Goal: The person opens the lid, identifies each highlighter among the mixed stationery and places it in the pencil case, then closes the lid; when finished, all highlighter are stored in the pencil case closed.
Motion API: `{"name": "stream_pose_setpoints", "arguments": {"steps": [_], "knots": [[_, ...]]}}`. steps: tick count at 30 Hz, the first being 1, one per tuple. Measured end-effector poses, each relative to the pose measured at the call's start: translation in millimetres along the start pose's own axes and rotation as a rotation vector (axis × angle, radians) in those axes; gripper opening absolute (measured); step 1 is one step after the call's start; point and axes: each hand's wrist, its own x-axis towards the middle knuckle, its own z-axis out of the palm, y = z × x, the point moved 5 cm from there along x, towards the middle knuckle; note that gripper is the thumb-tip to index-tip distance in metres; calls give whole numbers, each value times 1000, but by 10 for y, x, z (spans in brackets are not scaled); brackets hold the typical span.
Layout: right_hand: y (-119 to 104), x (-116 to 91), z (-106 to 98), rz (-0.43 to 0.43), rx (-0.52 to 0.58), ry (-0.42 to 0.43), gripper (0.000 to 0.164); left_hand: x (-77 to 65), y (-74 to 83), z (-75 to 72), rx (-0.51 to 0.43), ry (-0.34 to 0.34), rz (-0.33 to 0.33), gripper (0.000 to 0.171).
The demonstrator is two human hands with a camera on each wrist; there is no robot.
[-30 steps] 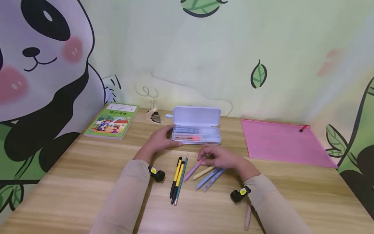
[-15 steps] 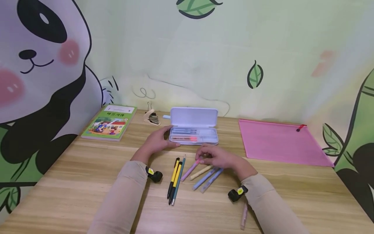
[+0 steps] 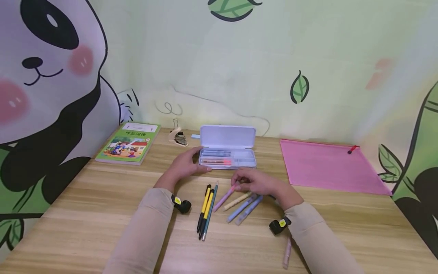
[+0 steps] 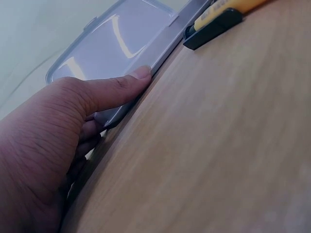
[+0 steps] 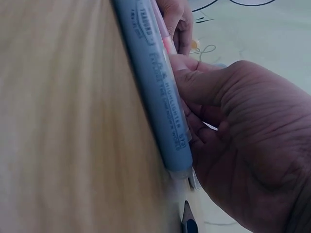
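Observation:
My left hand (image 3: 183, 163) grips the left end of an open pencil case (image 3: 227, 136), its thumb along the front edge in the left wrist view. Inside the case lie several blue pens and a pink-tipped one. My right hand (image 3: 258, 182) pinches the far pink end of a purple highlighter (image 3: 223, 199), whose other end points toward me. Beside it lie a cream highlighter (image 3: 236, 201) and two blue ones, their far ends partly hidden by the right hand. In the right wrist view a blue highlighter (image 5: 155, 82) with printed lettering fills the foreground.
Left of the highlighters lie two yellow-and-black pens (image 3: 204, 207) and a teal pencil (image 3: 210, 211). A lilac pen (image 3: 286, 254) sits by the right forearm. A green book (image 3: 128, 142), a stapler-like item (image 3: 178, 137) and a pink zip pouch (image 3: 332, 167) are farther back.
The head view shifts slightly. Both hands stay nearly where they were, the left at the case and the right on the purple highlighter.

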Motion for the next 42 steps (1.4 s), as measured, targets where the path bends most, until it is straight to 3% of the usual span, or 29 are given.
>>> {"name": "stream_pose_setpoints", "arguments": {"steps": [6, 12, 17, 21, 25, 31, 37, 42], "knots": [[81, 1, 0, 5, 94, 31, 9, 1, -23, -6, 18, -3, -7, 105], [111, -44, -82, 36, 328, 142, 19, -17, -24, -5, 10, -8, -11, 103], [38, -76, -233, 28, 532, 346, 28, -25, -22, 44, 2, -11, -17, 101], [-72, -41, -390, 19, 594, 542, 29, -37, -16, 93, 1, -12, -25, 102], [-125, 105, -462, 87, 558, 663, 27, -38, -6, 113, -8, -5, -13, 102], [-22, 350, -406, 179, 401, 738, 22, -43, 11, 110, -31, 9, -18, 103], [68, 437, -346, 144, 190, 802, 17, -8, 19, 67, -20, 4, -18, 103], [124, 510, -290, 98, 141, 799, 13, -1, -20, -12, 11, 6, -32, 103]]}}
